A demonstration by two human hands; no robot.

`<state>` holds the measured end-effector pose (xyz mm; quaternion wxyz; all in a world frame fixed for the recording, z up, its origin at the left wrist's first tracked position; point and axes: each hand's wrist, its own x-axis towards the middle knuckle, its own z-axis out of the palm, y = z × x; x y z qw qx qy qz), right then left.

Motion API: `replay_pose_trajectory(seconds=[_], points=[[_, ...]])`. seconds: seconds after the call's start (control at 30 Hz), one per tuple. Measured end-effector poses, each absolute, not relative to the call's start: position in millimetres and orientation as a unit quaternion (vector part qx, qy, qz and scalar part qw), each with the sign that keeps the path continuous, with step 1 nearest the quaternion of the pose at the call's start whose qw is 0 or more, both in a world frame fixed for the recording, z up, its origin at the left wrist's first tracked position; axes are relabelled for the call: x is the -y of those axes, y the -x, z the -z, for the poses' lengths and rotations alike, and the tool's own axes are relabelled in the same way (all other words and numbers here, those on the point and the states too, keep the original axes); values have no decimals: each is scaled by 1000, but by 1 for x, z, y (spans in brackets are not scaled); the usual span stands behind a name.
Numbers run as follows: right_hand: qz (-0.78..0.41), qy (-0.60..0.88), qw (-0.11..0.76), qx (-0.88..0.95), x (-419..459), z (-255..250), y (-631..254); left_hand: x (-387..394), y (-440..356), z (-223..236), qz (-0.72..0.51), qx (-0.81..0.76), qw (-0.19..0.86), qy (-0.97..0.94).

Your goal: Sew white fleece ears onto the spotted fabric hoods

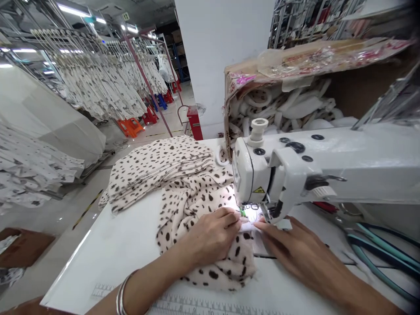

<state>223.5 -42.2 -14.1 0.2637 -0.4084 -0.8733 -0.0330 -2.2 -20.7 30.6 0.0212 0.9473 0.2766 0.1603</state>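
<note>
Under the needle area of a white sewing machine [254,175] lies a crumpled piece of spotted fabric [216,273], cream with dark brown spots. My left hand [213,234] pinches its edge just left of the lit presser foot, fingers closed together. A narrow white strip shows between my two hands. My right hand [295,245] rests to the right of the foot with fingers stretched out, the index fingertip touching the white strip. The machine head partly hides that hand's other fingers. The exact edge under the foot is too small to make out.
A stack of spotted fabric pieces [157,164] lies at the table's back left. Behind the machine an open cardboard box [361,94] holds white rolled pieces. Scissors with teal handles [370,258] lie at right. A ruler [193,306] runs along the front edge.
</note>
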Motion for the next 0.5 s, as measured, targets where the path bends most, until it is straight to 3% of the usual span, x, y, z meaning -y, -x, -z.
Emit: replay_pose_trajectory(seconds=[0.2, 0.5], points=[[-38, 289, 206, 934, 39, 0, -226, 19, 7, -28, -124, -285, 52, -949], [19, 320, 218, 922, 39, 9, -205, 16, 7, -22, -176, -235, 35, -955]])
